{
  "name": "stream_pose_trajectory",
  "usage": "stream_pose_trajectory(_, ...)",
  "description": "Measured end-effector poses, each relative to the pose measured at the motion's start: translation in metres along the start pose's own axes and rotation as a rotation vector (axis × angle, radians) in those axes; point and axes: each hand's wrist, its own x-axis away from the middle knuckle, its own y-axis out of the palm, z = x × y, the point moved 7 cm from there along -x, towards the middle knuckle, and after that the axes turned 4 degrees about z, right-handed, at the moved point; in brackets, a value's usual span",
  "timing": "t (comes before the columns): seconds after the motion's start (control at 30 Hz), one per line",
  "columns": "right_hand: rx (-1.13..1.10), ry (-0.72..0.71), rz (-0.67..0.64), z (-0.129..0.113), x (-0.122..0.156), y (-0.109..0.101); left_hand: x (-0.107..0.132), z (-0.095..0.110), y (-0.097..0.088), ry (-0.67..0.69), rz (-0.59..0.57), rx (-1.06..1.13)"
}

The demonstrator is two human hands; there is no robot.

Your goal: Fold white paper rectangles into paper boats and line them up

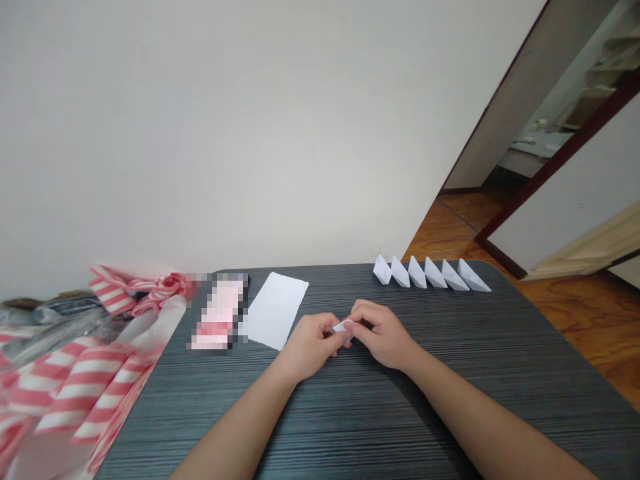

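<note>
Small folded paper (343, 326) held between both hands, just above table (450, 400) centre. Left hand (310, 347) and right hand (384, 335) each pinch it from their own side, equally near. Long axis hidden by fingers.

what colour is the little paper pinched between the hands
White; the little paper, pinched by left hand and right hand, shows in the head view.

My left hand (313, 345) and right hand (383, 333) pinched a small folded paper (343, 326) over the dark table (350, 413); six paper boats (430, 273) lined the far right, white sheet (276, 309) far left.
</note>
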Motion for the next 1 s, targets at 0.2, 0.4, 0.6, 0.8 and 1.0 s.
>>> stream_pose_trajectory(0.2, -0.034, 0.036, -0.008, 0.004, 0.0, 0.0, 0.0, 0.001, 0.002, 0.02, -0.028, -0.06)
stream_pose_trajectory(0.4, -0.018, 0.078, 0.008, 0.005, -0.001, -0.002, 0.001, -0.001, 0.002, 0.03, -0.026, -0.103)
stream_pose_trajectory(0.6, 0.005, 0.078, 0.017, 0.003, -0.002, -0.001, 0.001, 0.001, 0.002, 0.037, -0.017, -0.102)
stream_pose_trajectory(0.8, -0.051, 0.124, 0.024, 0.016, 0.0, -0.002, 0.0, 0.002, -0.001, -0.012, -0.006, 0.0)
stream_pose_trajectory(1.0, 0.017, 0.147, 0.022, 0.016, -0.001, -0.004, 0.001, 0.005, -0.002, -0.043, -0.007, 0.063)
